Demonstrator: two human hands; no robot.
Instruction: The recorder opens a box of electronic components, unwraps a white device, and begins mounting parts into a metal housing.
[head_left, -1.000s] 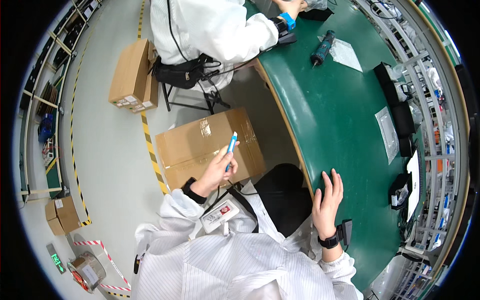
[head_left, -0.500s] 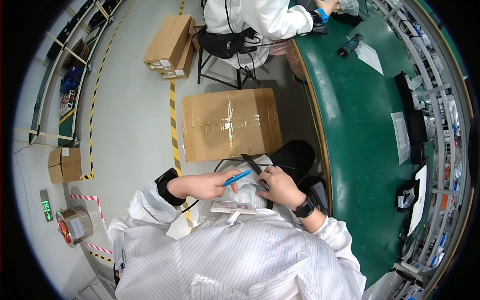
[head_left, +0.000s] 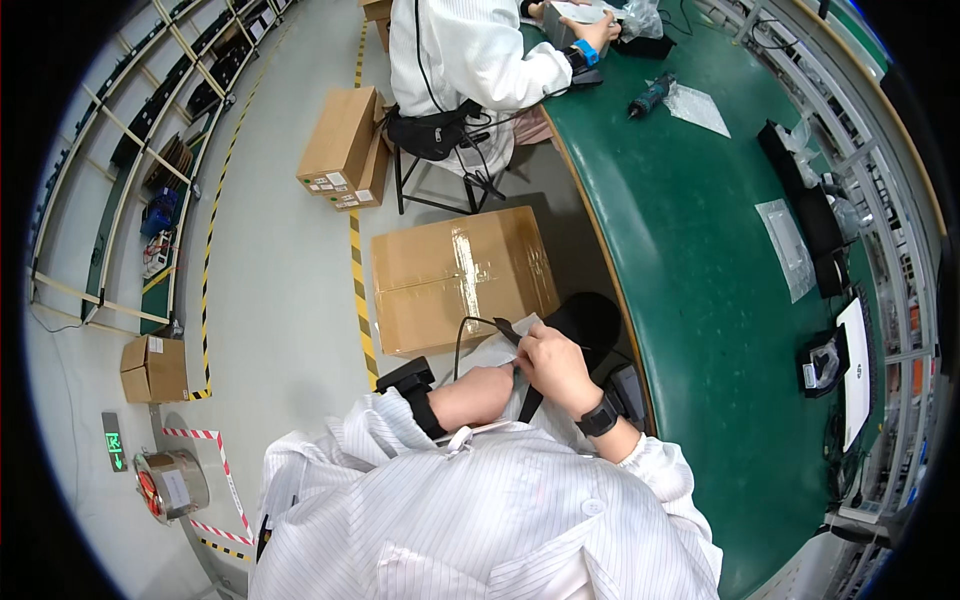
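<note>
The white cloth (head_left: pixel 493 351) lies over your lap, off the tabletop's left edge, with a black strap (head_left: pixel 531 403) alongside. Your right hand (head_left: pixel 556 371) has its fingers bent in against your left hand (head_left: pixel 480 393); the fingertips are hidden, so you cannot tell from here whether either hand is clamped on cloth or strap. To handle this well, steady one side with your left hand and make small moves with your right, away from the thin black cable (head_left: pixel 459 345) looping just beyond. Your right wrist sits near the tabletop's (head_left: pixel 690 350) left edge, so mind that elbow. The cardboard box (head_left: pixel 455 285) limits your reach forward; the wider room is leftward, over the grey floor (head_left: pixel 290 300), past the striped tape (head_left: pixel 357 290).
</note>
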